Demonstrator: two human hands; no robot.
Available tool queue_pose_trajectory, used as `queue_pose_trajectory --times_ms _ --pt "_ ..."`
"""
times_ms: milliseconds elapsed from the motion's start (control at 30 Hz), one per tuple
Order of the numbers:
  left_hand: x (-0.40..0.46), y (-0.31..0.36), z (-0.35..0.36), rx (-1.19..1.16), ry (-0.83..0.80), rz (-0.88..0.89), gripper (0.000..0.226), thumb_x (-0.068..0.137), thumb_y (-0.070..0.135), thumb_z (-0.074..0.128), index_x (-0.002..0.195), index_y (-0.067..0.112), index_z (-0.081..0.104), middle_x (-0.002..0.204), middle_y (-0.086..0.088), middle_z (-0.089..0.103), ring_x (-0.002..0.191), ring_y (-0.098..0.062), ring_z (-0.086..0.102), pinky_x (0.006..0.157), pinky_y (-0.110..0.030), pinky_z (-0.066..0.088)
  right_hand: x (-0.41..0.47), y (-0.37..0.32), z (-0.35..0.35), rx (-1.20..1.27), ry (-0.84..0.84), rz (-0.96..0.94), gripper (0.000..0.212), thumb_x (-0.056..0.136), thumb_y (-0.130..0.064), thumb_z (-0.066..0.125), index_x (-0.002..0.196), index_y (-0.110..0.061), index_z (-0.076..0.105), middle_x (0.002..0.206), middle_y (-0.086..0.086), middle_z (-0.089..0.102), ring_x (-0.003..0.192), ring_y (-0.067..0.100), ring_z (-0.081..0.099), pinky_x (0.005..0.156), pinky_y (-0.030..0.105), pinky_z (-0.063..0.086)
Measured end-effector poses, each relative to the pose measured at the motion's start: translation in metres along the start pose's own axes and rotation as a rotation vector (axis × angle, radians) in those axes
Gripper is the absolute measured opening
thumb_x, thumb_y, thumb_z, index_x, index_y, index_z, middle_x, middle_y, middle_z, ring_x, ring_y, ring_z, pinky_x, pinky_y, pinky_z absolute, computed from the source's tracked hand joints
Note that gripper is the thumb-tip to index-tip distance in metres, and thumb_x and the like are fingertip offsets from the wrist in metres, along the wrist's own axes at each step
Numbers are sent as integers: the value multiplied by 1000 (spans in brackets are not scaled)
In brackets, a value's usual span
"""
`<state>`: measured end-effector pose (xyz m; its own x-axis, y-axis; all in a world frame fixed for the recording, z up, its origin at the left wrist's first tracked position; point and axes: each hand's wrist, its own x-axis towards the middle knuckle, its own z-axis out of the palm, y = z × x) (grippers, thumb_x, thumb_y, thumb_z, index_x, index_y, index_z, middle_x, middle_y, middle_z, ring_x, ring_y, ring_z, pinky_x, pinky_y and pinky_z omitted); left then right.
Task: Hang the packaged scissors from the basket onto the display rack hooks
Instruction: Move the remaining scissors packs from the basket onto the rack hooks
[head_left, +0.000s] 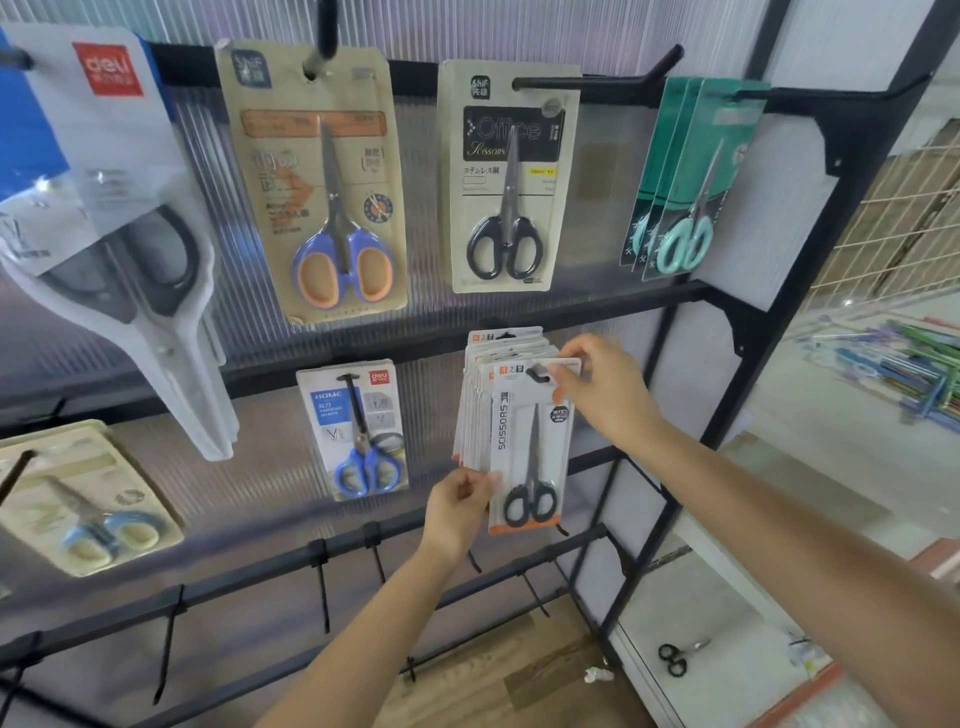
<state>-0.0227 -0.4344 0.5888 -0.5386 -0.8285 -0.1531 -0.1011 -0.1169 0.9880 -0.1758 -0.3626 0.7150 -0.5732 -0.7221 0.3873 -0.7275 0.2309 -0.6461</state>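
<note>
A white card pack of black-handled scissors (527, 457) with an orange bottom strip hangs at the front of a stack of several like packs (480, 395) on a hook of the middle rail. My right hand (602, 389) pinches the front pack's top right corner by its hang hole. My left hand (457, 512) pinches the pack's lower left edge. The hook itself is mostly hidden behind the cards. No basket is in view.
The black display rack (670, 415) carries other scissors packs: blue-orange (332, 208), black "Office" (506, 176), teal (685, 187), a blue "Home" pack (358, 431). Bare hooks (322, 587) stick out of the lowest rail. Loose black scissors (675, 657) lie on the floor at lower right.
</note>
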Motion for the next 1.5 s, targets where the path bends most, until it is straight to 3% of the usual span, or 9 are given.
queue_pose_trajectory --times_ms 267,367,500,633,833,1100,1267,1400,1500 --pt "16 3 6 68 86 -12 25 90 21 62 67 15 53 68 -1 58 71 -19 54 72 -33 49 -4 3 11 -132 85 -80 19 92 -21 57 106 -7 57 106 3 50 87 16 52 78 34 43" --pt "16 7 8 107 137 -6 24 90 22 62 69 14 54 69 1 56 68 -14 49 64 -24 41 -9 4 10 -167 53 -83 26 93 -20 55 116 -8 54 117 5 53 100 21 55 82 36 44" --pt "11 9 3 267 171 24 16 89 29 63 88 14 57 87 -2 62 81 -17 57 74 -28 44 -27 4 -3 -274 -26 -61 41 95 -23 50 134 -10 44 132 6 49 118 24 48 92 35 41" --pt "-16 19 2 506 223 290 13 90 23 60 87 13 53 90 -3 57 82 -20 55 71 -29 42 -61 10 -30 -372 -38 -24 45 96 -19 45 139 -7 38 140 8 44 125 26 44 101 36 36" --pt "-72 50 39 786 -99 650 34 94 30 51 78 2 58 78 -9 57 76 -26 52 62 -32 35 -121 32 -84 -459 29 137 37 94 -15 46 130 -5 49 130 12 54 117 30 50 94 36 38" --pt "-159 58 154 925 -474 864 43 94 32 44 124 2 55 124 -14 58 119 -31 48 98 -37 37 -262 64 -154 -511 142 400 43 95 -17 45 137 -8 42 136 11 50 122 30 47 99 36 33" --pt "-222 9 211 1069 -715 941 46 98 27 43 135 0 44 141 -17 44 132 -28 38 109 -33 24 -376 94 -164 -477 182 620 43 94 -13 48 135 -4 43 132 14 51 114 35 52 90 38 40" --pt "-260 -63 230 1124 -902 970 47 92 30 39 117 -5 58 121 -23 58 114 -34 55 95 -37 43 -456 119 -149 -531 233 800 36 91 -12 50 126 0 52 123 17 57 106 35 56 82 36 42" --pt "-272 -128 227 1225 -1078 887 47 92 34 40 123 1 53 128 -16 54 120 -32 50 101 -41 43 -506 132 -117 -525 239 971 38 96 -20 45 131 -8 47 128 10 55 108 25 54 82 27 34"
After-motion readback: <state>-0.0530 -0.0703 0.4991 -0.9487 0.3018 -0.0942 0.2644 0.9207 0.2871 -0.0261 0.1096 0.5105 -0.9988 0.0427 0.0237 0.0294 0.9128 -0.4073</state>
